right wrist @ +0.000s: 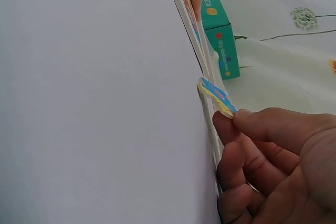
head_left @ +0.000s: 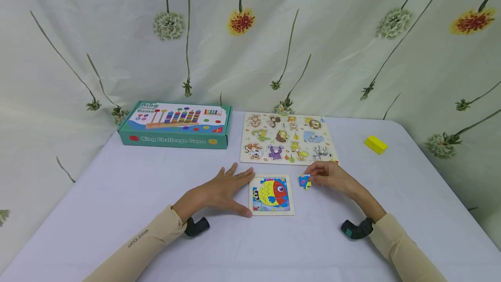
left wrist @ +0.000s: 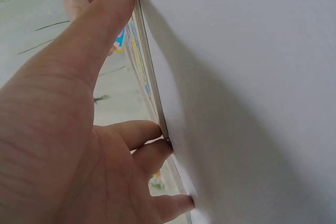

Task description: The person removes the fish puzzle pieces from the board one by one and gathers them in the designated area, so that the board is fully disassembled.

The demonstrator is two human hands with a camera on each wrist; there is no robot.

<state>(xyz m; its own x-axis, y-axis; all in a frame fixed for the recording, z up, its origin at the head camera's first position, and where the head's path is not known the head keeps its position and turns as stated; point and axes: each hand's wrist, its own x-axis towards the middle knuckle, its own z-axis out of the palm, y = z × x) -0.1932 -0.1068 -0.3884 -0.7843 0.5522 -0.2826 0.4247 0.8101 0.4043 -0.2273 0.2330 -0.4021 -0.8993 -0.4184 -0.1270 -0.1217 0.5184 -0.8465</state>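
A small square fish puzzle (head_left: pixel 272 195) in a pale wooden frame lies flat on the table, its fish yellow and red on blue. My left hand (head_left: pixel 223 190) rests at its left side with fingers spread, the thumb at the near corner and the index fingertip at the far one. In the left wrist view, the thumb (left wrist: pixel 84 40) lies along the frame's edge. Just right of the puzzle, my right hand (head_left: pixel 330 176) pinches a blue and yellow puzzle piece (head_left: pixel 305 181) between thumb and index finger. The right wrist view shows this piece (right wrist: pixel 218 97) tilted, close over the table.
Behind the puzzle lies a larger animal peg board (head_left: pixel 287 137). A green Ring Challenge Game box (head_left: pixel 174 125) stands at the back left, and a yellow block (head_left: pixel 376 144) at the back right. A white cloth covers the table (head_left: pixel 250 247); a flowered curtain (head_left: pixel 336 55) hangs behind.
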